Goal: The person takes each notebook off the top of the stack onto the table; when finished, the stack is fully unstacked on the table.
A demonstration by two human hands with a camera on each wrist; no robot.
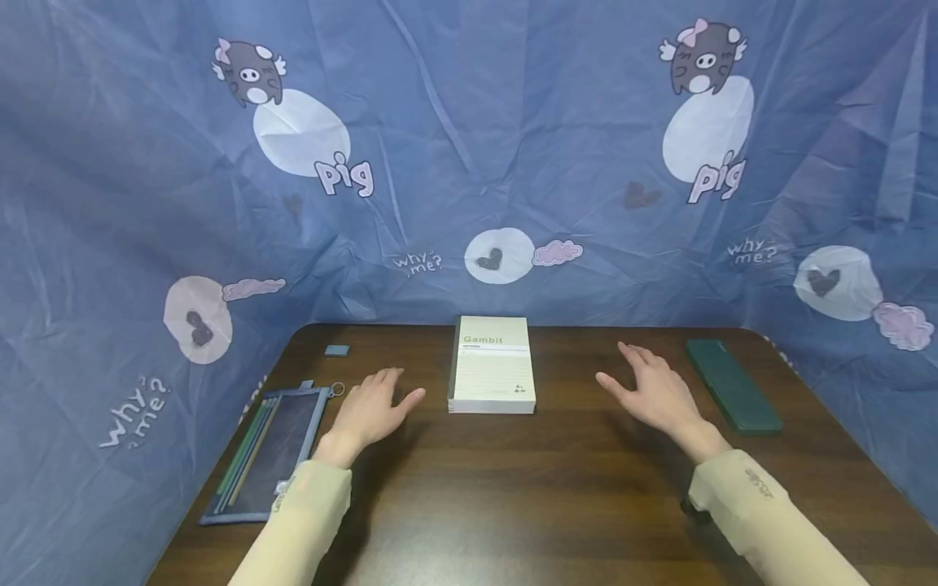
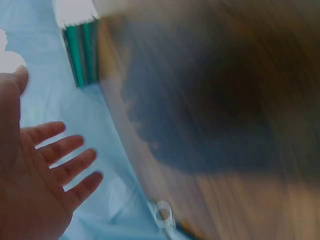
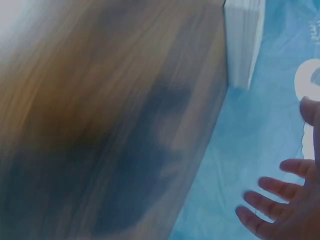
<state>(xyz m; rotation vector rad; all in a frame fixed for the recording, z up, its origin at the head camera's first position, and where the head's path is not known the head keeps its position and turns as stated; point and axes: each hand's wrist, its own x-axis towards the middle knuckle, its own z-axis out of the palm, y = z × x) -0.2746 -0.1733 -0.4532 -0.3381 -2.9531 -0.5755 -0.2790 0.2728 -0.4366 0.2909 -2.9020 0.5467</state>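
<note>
cream sleeves (image 1: pixel 302 521) lead to a left hand (image 1: pixel 369 413) and right hand (image 1: pixel 656 396), fingers apart, gripping nothing; the gambit notebook stack (image 1: pixel 494 370) lies between them, near the far edge of the wooden table (image 1: pixel 506 496). expect moderate weight, stiff spines, sliding layers; hold both long sides. top cover: pale, green lettering.

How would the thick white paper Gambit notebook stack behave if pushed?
The thick white notebook stack probably feels heavy for its size, given its packed page edges. Lying flat on its broad face, it seems unlikely to roll or tip. Several green bands along its spine side suggest layers that might slip apart.
</note>
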